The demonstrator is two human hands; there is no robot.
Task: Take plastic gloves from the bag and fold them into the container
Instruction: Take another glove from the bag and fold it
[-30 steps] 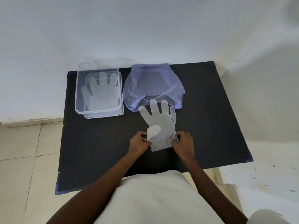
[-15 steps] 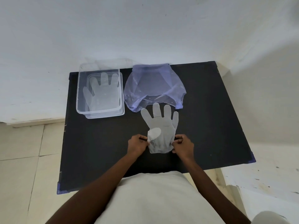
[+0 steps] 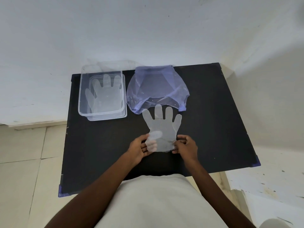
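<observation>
1. Head view is showing a clear plastic glove (image 3: 162,127) lying flat near the middle of the black surface (image 3: 213,112), its fingertips pointing at the bluish bag (image 3: 156,86) and just overlapping the bag's near edge, its thumb already lying folded over the palm.
2. Left hand (image 3: 139,149) is pinching the cuff's left corner, with fingers (image 3: 146,146) partly under the film; right hand (image 3: 186,146) is gripping the right corner.
3. Judging from this, the fold is starting at the cuff, so both corners should be rising together and travelling toward the fingertips, keeping the edge straight.
4. Film this thin is probably clinging and trapping air, so pressing the crease flat should help.
5. Container (image 3: 102,94), left of the bag, is already holding one glove (image 3: 105,94) spread open.
</observation>
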